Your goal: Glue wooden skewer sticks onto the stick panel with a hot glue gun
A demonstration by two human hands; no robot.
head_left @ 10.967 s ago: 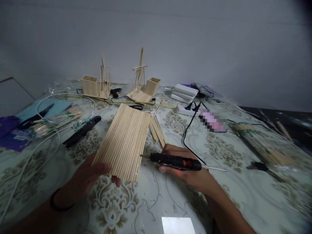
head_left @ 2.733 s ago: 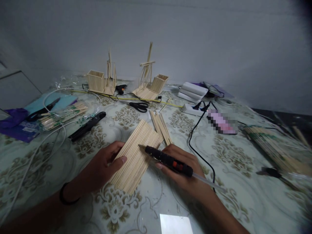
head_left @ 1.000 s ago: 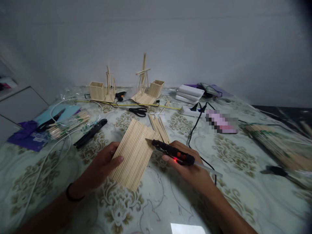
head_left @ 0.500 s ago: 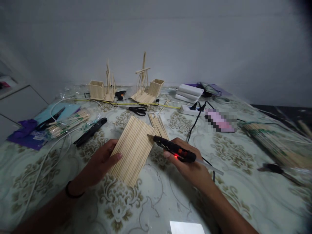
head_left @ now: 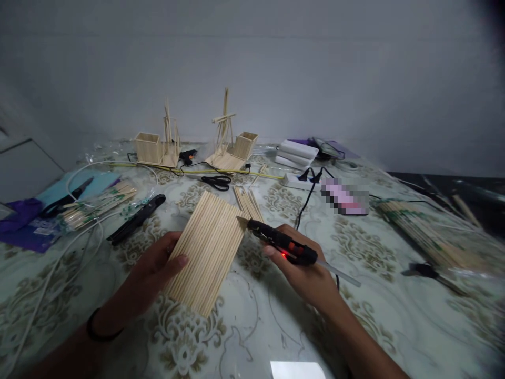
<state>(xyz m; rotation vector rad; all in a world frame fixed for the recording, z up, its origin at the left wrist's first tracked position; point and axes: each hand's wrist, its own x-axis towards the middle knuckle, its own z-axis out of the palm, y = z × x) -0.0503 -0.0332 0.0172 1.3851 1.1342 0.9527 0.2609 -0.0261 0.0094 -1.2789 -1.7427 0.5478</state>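
My left hand point(head_left: 163, 266) grips the left edge of a flat panel of wooden sticks point(head_left: 207, 250) laid side by side, thumb on top and fingers underneath. My right hand point(head_left: 303, 258) is closed around a black hot glue gun point(head_left: 282, 242) with a red light lit and a clear glue stick poking out of its back. The gun's nozzle points left at the panel's upper right edge; whether it touches cannot be made out. Behind the panel, several loose wooden sticks point(head_left: 248, 202) lie on the table.
Two stick models point(head_left: 148, 150) with boxes stand at the back, near a second glue gun point(head_left: 188, 156). Black scissors point(head_left: 216, 182), a black cutter-like tool point(head_left: 136, 220), a power strip point(head_left: 302, 181) with cords, and bagged sticks point(head_left: 430, 231) surround the hands on the patterned tablecloth point(head_left: 244, 342).
The panel has shifted slightly left and down with my left hand. The glue gun stays nearly in place, its tip now nearer the panel's right edge. The whole view has turned a little right.
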